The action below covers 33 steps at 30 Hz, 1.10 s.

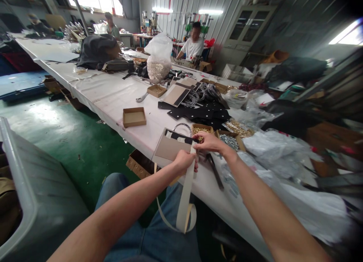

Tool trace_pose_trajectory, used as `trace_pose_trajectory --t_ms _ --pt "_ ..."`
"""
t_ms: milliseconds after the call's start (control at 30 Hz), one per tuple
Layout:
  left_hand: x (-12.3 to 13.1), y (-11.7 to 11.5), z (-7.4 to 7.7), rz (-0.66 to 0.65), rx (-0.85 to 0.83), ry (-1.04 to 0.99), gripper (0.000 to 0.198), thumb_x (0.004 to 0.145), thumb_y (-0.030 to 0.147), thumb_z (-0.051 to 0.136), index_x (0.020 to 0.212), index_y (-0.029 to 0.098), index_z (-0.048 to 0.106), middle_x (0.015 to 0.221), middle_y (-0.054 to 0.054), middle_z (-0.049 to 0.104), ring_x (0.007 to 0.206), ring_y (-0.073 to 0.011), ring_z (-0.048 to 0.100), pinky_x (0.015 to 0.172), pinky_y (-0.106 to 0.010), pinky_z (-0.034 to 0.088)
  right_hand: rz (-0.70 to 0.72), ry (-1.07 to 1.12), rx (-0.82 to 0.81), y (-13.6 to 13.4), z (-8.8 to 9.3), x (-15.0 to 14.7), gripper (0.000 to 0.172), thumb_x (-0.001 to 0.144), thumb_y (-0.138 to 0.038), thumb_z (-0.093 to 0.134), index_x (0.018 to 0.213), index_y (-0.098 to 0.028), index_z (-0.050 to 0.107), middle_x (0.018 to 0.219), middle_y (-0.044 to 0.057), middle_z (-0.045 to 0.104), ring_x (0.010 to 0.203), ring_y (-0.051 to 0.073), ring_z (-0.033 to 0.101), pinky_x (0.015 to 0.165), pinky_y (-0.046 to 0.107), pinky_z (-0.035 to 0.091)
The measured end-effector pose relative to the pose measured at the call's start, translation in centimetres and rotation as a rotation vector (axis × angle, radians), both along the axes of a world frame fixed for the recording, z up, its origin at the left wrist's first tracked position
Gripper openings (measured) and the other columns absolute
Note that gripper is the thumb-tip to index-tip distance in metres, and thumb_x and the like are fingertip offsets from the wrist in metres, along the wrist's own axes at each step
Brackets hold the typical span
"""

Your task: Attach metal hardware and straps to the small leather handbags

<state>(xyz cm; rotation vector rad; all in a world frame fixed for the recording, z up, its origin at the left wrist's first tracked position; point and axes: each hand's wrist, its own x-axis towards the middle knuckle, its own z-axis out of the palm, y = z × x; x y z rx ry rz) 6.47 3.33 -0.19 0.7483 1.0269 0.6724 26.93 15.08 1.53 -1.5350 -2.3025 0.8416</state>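
Note:
My left hand (185, 160) is closed around a long cream strip (185, 194) near its upper end. The strip hangs over my lap and curls at the bottom. My right hand (209, 141) is closed, thumb and fingers pinching at the strip's top, by the corner of a beige panel (168, 146) with a black band. That panel lies at the table's front edge, with a grey looped handle (183, 127) behind it. Beside my right hand lies a dark-handled tool (215, 173), its head partly hidden.
Behind my right hand stand a box of gold-coloured fittings (202, 129) and a box of silver-coloured fittings (229, 141). A shallow cardboard box (134, 117) sits to the left. Black pieces (200, 112) and plastic bags (272, 144) crowd the table. A person (194, 42) sits across.

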Motion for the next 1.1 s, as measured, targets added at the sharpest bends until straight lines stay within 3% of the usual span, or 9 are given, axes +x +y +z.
trace_pose_trajectory --t_ms 233,400,500,833,967,1100 --pt "-0.2 -0.2 0.5 0.026 0.034 0.087 0.037 0.106 0.037 0.07 0.077 0.015 0.065 0.055 -0.001 0.057 0.045 -0.0126 0.051 0.053 -0.027 0.048 0.022 -0.001 0.045 0.4 0.1 0.0 0.044 0.072 -0.036 0.092 0.111 -0.022 0.082 0.117 0.005 0.076 0.097 0.021 0.071 0.086 0.03 0.058" --pt "-0.4 -0.3 0.5 0.015 0.066 0.102 0.035 0.108 0.029 0.063 0.075 0.015 0.065 0.055 0.0 0.056 0.042 -0.0121 0.049 0.049 -0.026 0.043 -0.034 0.128 -0.156 0.5 0.0 0.4 0.051 0.072 -0.043 0.094 0.117 -0.022 0.081 0.115 0.005 0.08 0.093 0.021 0.073 0.082 0.03 0.059" --pt "-0.4 -0.2 0.3 0.012 0.07 0.101 0.037 0.109 0.031 0.063 0.076 0.016 0.064 0.054 0.001 0.056 0.042 -0.0115 0.049 0.049 -0.025 0.042 -0.022 0.122 -0.197 0.8 0.1 0.6 0.053 0.072 -0.046 0.095 0.118 -0.023 0.081 0.111 0.004 0.082 0.09 0.02 0.073 0.078 0.029 0.058" --pt "-0.3 -0.4 -0.1 0.004 0.098 0.092 0.035 0.108 0.032 0.063 0.077 0.016 0.064 0.056 0.0 0.057 0.042 -0.0116 0.05 0.048 -0.024 0.04 0.053 -0.056 -0.049 0.9 1.3 -0.3 0.042 0.074 -0.042 0.089 0.111 -0.024 0.081 0.105 0.002 0.082 0.088 0.02 0.071 0.076 0.028 0.054" --pt "-0.4 0.0 -0.8 0.015 0.156 0.138 0.041 0.109 0.038 0.063 0.074 0.016 0.065 0.056 0.002 0.053 0.044 -0.0099 0.043 0.049 -0.025 0.033 0.064 -0.113 0.018 0.7 1.4 -0.8 0.035 0.071 -0.037 0.087 0.102 -0.023 0.078 0.093 0.0 0.078 0.08 0.019 0.065 0.071 0.029 0.049" --pt "-0.2 -0.5 0.4 -0.037 0.216 0.119 0.045 0.106 0.05 0.067 0.076 0.017 0.068 0.055 0.004 0.047 0.047 -0.0097 0.037 0.05 -0.025 0.026 0.039 -0.102 0.032 0.3 1.4 -1.3 0.03 0.069 -0.034 0.086 0.094 -0.023 0.074 0.086 -0.001 0.075 0.078 0.018 0.061 0.069 0.028 0.046"
